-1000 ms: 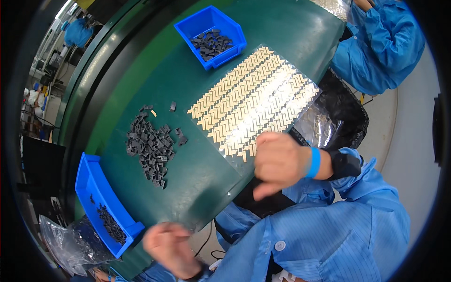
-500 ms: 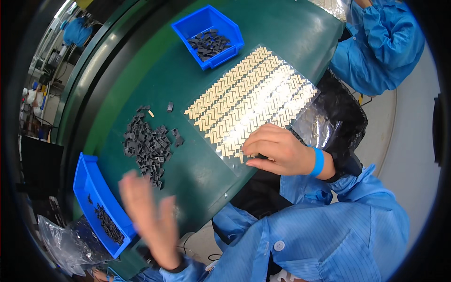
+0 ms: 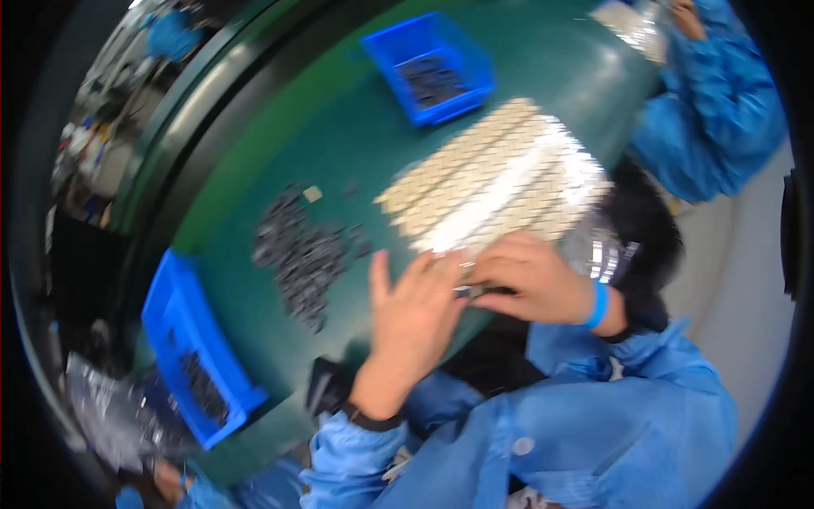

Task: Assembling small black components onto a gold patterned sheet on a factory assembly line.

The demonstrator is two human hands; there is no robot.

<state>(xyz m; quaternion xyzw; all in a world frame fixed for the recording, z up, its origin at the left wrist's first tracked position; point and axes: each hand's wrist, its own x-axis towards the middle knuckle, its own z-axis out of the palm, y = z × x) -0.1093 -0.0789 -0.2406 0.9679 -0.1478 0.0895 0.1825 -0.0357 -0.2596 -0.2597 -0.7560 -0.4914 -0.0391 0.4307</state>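
Pale tiled sheet (image 3: 496, 182), glossy, hands' edge

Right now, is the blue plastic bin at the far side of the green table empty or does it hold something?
Not empty: the blue plastic bin holds a small heap of dark parts covering part of its floor.

Desk (image 3: 280, 161): matt green, smooth. Bins (image 3: 182, 339): glossy blue plastic. Tray sheet (image 3: 500, 182): shiny, pale, under clear film. Coat sleeve (image 3: 593, 424): blue cloth.

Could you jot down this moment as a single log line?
left hand: flat by tray edge | right hand: fingers at tray of pale pieces | dark parts pile: left, untouched
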